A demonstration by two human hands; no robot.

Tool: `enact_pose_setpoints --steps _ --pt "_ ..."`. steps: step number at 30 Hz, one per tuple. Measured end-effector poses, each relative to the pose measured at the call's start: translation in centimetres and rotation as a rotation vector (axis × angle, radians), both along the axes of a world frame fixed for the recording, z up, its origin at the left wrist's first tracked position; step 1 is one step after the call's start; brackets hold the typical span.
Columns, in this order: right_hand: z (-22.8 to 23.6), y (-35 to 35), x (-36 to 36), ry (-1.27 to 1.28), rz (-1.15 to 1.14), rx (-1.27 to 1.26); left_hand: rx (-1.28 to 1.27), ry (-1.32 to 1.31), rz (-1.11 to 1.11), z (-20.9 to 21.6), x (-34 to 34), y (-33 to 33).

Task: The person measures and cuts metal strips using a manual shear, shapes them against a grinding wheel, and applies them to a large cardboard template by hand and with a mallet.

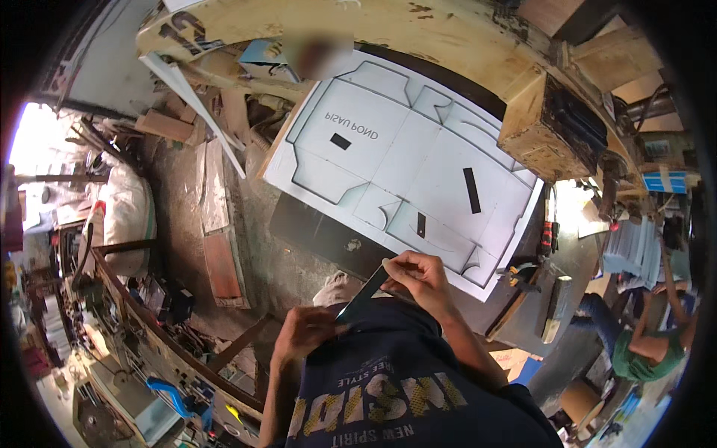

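Close to my body, a dark flat strip (363,294) slants between my two hands. Its upper end is pinched by the thumb and fingers of my right hand (420,278). My left hand (308,329) has its fingers closed around the lower end. Just beyond my hands lies a large white board (407,160) with thin dark blade lines set into it in a box-like outline. On the board rest a long black strip (472,190), a short black piece (340,142) and another small black strip (422,225).
A heavy cream-coloured machine frame (433,30) arches behind the board, with a worn box-shaped part (541,127) at right. Hand tools (520,275) lie right of the board. A person in green (650,347) sits at far right, near stacked sheets (631,246). Cluttered wooden shelving (142,313) stands left.
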State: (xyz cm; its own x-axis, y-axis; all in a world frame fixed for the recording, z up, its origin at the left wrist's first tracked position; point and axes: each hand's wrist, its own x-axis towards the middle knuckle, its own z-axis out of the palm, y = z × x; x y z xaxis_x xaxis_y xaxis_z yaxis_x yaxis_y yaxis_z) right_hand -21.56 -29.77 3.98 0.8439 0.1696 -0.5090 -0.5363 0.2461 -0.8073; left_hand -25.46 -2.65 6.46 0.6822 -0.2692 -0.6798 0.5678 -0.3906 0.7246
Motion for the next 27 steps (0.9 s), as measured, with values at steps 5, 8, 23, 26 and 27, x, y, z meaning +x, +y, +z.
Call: enact_pose_setpoints --steps 5,8,23,26,27 --pt "-0.4 3.5 0.4 -0.019 0.095 0.052 -0.176 0.1 0.329 -0.2 -9.3 7.6" --pt "0.3 6.4 1.9 -0.019 0.161 0.03 -0.153 0.056 0.488 -0.5 -13.8 9.6" --pt "2.6 36.2 11.3 -0.396 0.331 -0.021 0.034 -0.262 0.971 -0.1 -10.5 27.6" --pt "4.4 40.6 13.9 -0.403 0.433 0.007 -0.129 -0.288 1.022 0.6 -8.5 31.4" --pt "5.1 42.4 14.8 -0.398 0.454 0.004 -0.113 -0.313 1.024 -0.1 -8.3 32.9"
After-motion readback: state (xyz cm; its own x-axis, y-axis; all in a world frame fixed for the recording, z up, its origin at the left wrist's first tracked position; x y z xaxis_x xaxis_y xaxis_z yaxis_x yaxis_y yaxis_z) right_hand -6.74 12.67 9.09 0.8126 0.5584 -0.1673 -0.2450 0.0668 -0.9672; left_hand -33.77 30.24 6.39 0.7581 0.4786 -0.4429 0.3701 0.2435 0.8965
